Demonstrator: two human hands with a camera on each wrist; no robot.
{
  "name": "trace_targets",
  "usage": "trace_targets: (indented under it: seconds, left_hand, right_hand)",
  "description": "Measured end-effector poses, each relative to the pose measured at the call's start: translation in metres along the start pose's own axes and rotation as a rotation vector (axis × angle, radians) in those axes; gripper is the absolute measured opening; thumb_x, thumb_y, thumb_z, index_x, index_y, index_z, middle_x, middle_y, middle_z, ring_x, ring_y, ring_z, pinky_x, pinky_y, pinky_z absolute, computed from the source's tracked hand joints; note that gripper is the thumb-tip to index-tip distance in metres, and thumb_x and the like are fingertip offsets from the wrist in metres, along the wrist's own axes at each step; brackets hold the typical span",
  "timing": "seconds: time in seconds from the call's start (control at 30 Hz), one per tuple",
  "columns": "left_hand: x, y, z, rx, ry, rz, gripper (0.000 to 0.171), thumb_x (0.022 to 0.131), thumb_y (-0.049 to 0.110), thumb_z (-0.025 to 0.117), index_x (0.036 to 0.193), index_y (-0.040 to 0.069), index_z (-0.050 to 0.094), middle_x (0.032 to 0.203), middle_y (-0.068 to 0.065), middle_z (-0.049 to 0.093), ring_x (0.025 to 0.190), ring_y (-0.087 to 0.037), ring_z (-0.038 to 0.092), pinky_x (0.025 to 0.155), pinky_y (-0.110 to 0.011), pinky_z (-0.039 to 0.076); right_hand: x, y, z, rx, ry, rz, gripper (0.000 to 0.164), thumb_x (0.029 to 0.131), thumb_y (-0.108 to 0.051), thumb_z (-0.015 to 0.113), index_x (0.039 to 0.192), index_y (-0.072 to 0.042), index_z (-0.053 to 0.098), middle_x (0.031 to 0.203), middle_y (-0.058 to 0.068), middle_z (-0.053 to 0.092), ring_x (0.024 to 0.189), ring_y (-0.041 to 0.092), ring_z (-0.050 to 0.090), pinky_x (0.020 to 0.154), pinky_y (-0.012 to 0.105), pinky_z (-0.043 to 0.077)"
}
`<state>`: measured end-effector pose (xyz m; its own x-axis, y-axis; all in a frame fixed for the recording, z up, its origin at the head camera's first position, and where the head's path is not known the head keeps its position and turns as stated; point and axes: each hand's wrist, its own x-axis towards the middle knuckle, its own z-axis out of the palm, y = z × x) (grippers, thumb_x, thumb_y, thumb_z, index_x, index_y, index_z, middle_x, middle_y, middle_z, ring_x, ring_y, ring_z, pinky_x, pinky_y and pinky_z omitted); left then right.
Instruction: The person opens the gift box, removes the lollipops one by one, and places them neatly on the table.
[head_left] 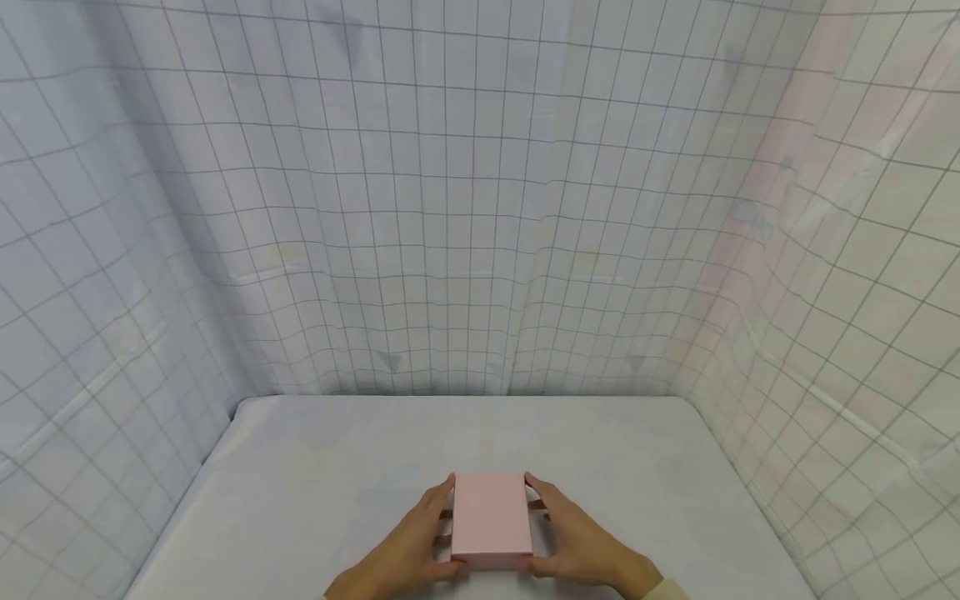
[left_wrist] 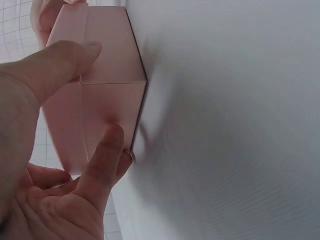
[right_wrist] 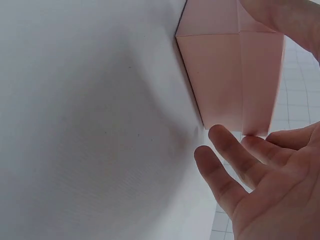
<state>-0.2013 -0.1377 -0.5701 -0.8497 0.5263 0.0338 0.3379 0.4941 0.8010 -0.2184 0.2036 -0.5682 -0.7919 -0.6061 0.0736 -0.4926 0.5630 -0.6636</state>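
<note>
A pink lidded box sits on the white table in the head view, with a hand at each side. My left hand spans its left side, thumb on the near face and index fingertip at the far left corner. In the left wrist view a fingertip presses the box's side below the lid seam. My right hand grips the right side, thumb at the near right corner and index fingertip at the far one. Its other fingers spread away from the box in the right wrist view.
The white table reaches back to a pale grid-patterned curtain. More of this cloth hangs along the left and right sides.
</note>
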Motion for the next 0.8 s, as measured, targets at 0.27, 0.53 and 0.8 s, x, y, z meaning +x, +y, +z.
trace_targets:
  seconds: [0.27, 0.53, 0.8]
  left_hand:
    - [-0.0017, -0.0024, 0.002, 0.038, 0.018, 0.037, 0.121, 0.096, 0.033, 0.1, 0.179, -0.012, 0.024, 0.178, -0.029, 0.045, 0.145, -0.044, 0.069, 0.111, -0.04, 0.067]
    - [-0.0006, 0.0011, 0.0024, 0.064, 0.02, 0.036, 0.122, 0.095, 0.035, 0.101, 0.179, -0.012, 0.026, 0.178, -0.025, 0.046, 0.143, -0.038, 0.07, 0.114, -0.039, 0.066]
    - [-0.0013, 0.0039, 0.0021, -0.005, 0.013, 0.017, 0.123, 0.095, 0.034, 0.101, 0.18, -0.011, 0.024, 0.177, -0.026, 0.047, 0.141, -0.039, 0.07, 0.109, -0.031, 0.068]
  right_hand:
    - [0.0012, 0.0024, 0.0014, 0.014, -0.005, -0.001, 0.119, 0.1, -0.056, 0.093, 0.182, -0.002, 0.025, 0.182, 0.019, 0.046, 0.147, 0.033, 0.07, 0.121, 0.046, 0.062]
    - [0.0038, 0.0031, 0.0003, 0.015, -0.004, 0.025, 0.12, 0.097, -0.06, 0.094, 0.182, -0.007, 0.027, 0.178, 0.018, 0.051, 0.143, 0.034, 0.073, 0.118, 0.042, 0.065]
    - [0.0033, 0.0041, -0.0018, 0.024, 0.007, -0.003, 0.119, 0.096, -0.058, 0.095, 0.181, -0.007, 0.029, 0.175, 0.019, 0.053, 0.135, 0.026, 0.076, 0.113, 0.04, 0.066]
